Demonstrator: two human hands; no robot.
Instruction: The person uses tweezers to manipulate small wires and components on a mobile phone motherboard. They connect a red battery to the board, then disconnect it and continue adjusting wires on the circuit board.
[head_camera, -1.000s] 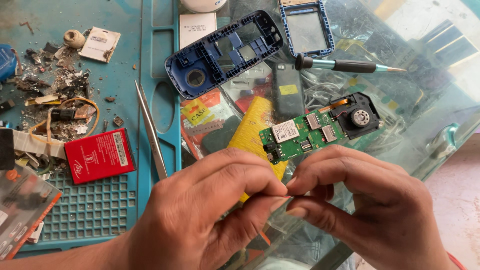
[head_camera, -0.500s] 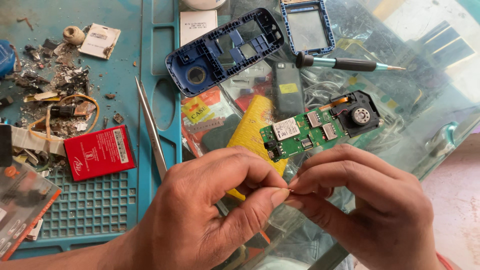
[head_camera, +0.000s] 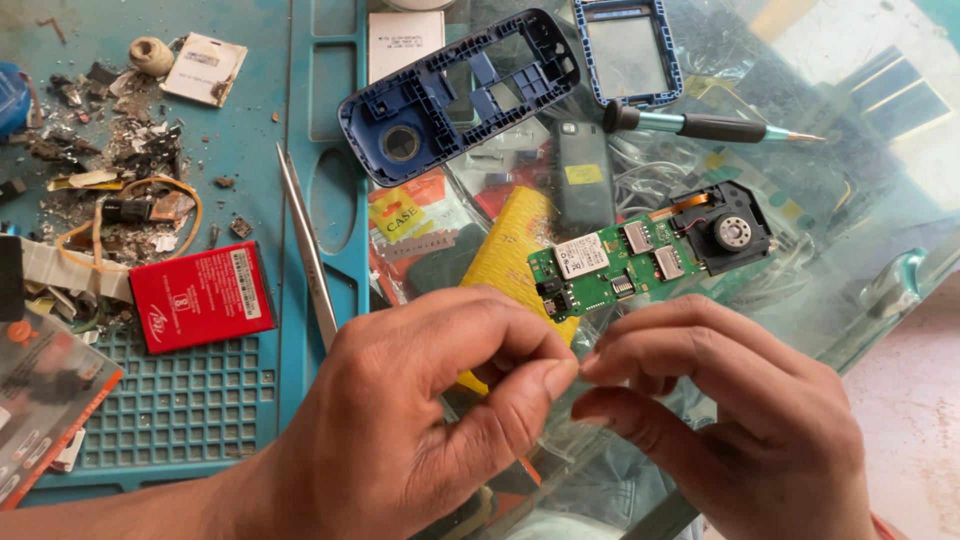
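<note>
Glass tabletop (head_camera: 870, 90) and teal mat (head_camera: 200, 420) lie beneath both hands.

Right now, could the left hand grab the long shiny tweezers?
Probably yes. The tweezers lie bare on the teal mat, just beyond the left hand, with nothing on top. But its fingers are pinched against the right hand.

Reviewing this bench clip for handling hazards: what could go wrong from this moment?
1. The left hand and right hand pinch something too small to make out at their fingertips; if dropped, it could vanish among the packets under the glass counter.
2. The green circuit board lies bare just beyond the knuckles; a hand could knock it.
3. The tweezers lie close by the left hand, tip exposed.
</note>
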